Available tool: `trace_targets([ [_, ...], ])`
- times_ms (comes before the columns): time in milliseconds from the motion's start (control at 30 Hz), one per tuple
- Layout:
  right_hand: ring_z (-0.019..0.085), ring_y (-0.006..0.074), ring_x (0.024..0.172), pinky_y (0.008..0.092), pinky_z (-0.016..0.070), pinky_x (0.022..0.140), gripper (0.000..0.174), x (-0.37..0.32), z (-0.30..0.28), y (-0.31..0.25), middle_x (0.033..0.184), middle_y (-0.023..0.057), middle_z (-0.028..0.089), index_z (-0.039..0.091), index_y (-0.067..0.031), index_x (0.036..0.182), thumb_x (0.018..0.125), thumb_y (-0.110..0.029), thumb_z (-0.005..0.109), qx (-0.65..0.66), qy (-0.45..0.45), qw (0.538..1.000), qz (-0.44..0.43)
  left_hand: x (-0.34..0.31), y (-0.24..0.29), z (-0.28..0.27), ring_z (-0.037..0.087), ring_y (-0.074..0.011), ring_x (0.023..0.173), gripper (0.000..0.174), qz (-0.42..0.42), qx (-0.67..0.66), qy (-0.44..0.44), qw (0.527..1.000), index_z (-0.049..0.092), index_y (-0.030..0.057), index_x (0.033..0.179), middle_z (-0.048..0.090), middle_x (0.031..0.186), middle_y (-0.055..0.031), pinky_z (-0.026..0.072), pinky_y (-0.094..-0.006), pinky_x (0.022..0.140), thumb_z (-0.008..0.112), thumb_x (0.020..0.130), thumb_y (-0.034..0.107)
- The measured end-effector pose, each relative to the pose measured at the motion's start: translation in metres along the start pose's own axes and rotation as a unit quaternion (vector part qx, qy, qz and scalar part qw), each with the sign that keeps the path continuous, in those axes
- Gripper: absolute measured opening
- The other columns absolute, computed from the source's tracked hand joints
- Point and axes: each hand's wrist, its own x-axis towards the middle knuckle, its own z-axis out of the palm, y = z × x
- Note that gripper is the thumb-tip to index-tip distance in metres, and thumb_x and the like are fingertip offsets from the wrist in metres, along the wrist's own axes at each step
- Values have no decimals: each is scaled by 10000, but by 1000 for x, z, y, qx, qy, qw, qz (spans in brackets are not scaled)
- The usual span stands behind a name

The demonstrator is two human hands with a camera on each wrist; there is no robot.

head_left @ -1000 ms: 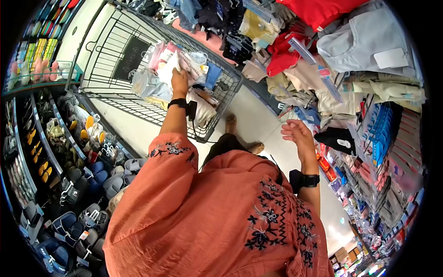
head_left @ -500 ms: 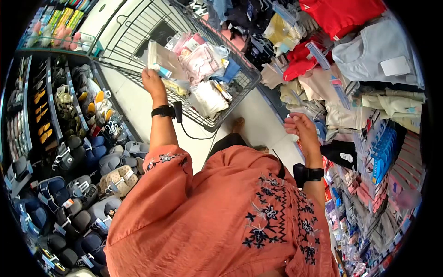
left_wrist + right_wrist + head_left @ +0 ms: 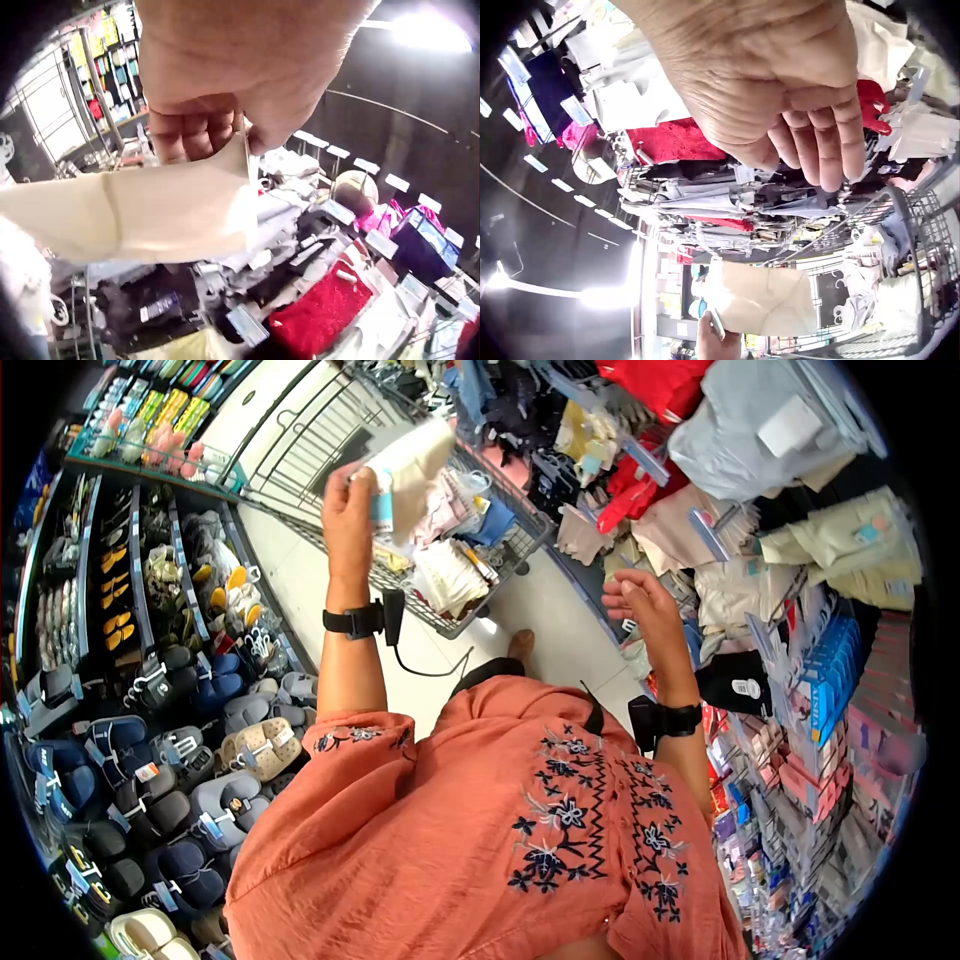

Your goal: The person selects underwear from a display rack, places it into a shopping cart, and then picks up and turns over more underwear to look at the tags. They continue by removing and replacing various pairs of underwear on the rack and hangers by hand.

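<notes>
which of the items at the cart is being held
The cream item with the blue label, held in the left grip; the other items lie piled, untouched.

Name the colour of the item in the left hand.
The item is cream, clearest in the right wrist view.

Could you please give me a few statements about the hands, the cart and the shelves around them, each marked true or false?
1. The left hand holds a cream item. True.
2. The right hand grips a red garment. False: it holds nothing.
3. The shopping cart has clothing in it. True.
4. The person's top is plain blue. False: it is coral with dark floral embroidery.
5. Beige clogs are among the footwear to the person's left. True.
6. Only the left wrist wears a black band. False: both wrists wear one.
</notes>
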Motion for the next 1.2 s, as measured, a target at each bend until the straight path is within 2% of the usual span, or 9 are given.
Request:
trace_targets([
  [167, 564, 228, 1173, 333, 439, 1007, 428, -11, -7, -15, 1267, 175, 575, 457, 28, 1317, 954, -153, 592, -29, 52, 990, -130, -36, -3, 78, 565, -51, 852, 244, -79, 1, -149, 986, 632, 36, 1152, 641, 978, 13, 458, -196, 740, 575, 979, 197],
  [200, 505, 247, 1256, 347, 385, 1068, 505, -11, -13, -10, 1340, 198, 520, 405, 27, 1367, 939, -140, 615, -24, 40, 985, -163, -45, -1, 96, 576, -63, 899, 264, -108, -43, -192, 974, 628, 32, 1177, 648, 1018, 5, 463, -210, 782, 576, 982, 201],
  [233, 498, 247, 1268, 342, 382, 1068, 520, -13, -17, -12, 1348, 202, 517, 403, 25, 1370, 933, -151, 625, -54, 56, 979, -188, -55, 7, 119, 527, -49, 832, 231, -100, -46, -231, 967, 631, 33, 1082, 607, 922, 35, 432, -205, 743, 568, 987, 234],
  [300, 522, 213, 1217, 315, 407, 1026, 540, -24, -23, -18, 1310, 177, 543, 394, 21, 1377, 926, -151, 638, -35, 74, 977, -197, -66, 2, 149, 534, -49, 849, 235, -131, -66, -299, 943, 626, 31, 1091, 615, 938, 27, 438, -210, 757, 567, 989, 234],
  [400, 567, 155, 1099, 279, 435, 954, 468, -49, -31, -31, 1201, 110, 599, 446, 17, 1344, 950, -178, 606, 70, 68, 985, -145, -83, 13, 195, 540, -53, 866, 252, -125, -86, -374, 915, 620, 19, 1104, 624, 956, 15, 444, -220, 777, 567, 988, 237],
  [467, 575, 120, 1028, 259, 443, 908, 401, -57, -44, -25, 1118, 63, 616, 499, 10, 1299, 972, -210, 573, 68, 94, 985, -128, -91, 25, 218, 535, -52, 855, 263, -115, -65, -410, 903, 617, 14, 1111, 618, 946, 16, 441, -216, 770, 558, 992, 240],
  [533, 599, 81, 924, 235, 474, 838, 327, -65, -49, -16, 1010, 7, 632, 579, -7, 1212, 1001, -250, 519, 104, 137, 977, -123, -92, 14, 237, 541, -46, 861, 274, -112, -71, -434, 891, 621, 15, 1128, 624, 958, 21, 442, -209, 777, 564, 989, 243],
  [667, 605, 60, 814, 231, 519, 731, 305, -83, -64, -8, 965, -4, 633, 582, -20, 1209, 996, -232, 527, 170, 172, 967, -79, -100, 18, 268, 520, -39, 803, 260, -103, -66, -466, 876, 625, 15, 1078, 599, 890, 38, 431, -201, 727, 551, 994, 250],
  [1200, 583, 43, 774, 219, 495, 694, 327, -104, -70, 8, 926, -23, 620, 579, -21, 1213, 988, -257, 557, 219, 238, 944, -63, -113, 12, 296, 528, -29, 764, 213, -117, -71, -499, 856, 643, 35, 1027, 606, 880, 55, 432, -193, 684, 572, 981, 231],
])
